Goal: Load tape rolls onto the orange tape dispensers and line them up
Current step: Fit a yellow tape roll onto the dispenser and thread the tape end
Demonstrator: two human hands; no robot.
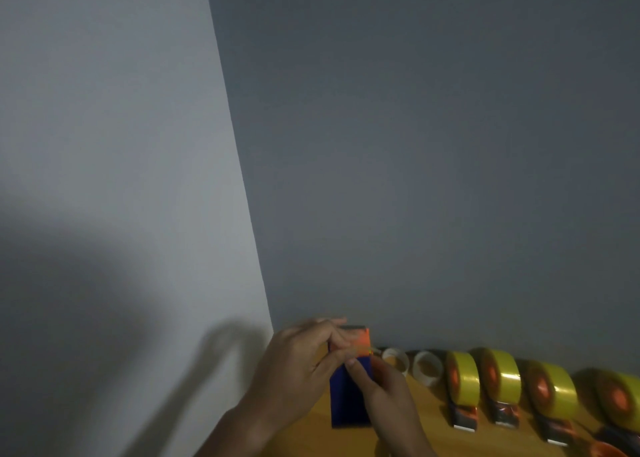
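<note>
Grey wall; hands [304,356] hiding dispenser [360,340]

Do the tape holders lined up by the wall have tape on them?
Yes. The dispensers each carry a yellow tape roll around an orange hub.

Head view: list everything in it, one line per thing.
loaded tape dispensers: four, orange with yellow tape, in a row on the right, the last cut off by the frame edge
empty tape cores: two, whitish, against the wall left of the row
blue box: one, blue with an orange top, held upright
table: one, orange-brown, bottom right
walls: two, grey, meeting in a corner
hands: left hand and right hand, both on the blue box
</note>
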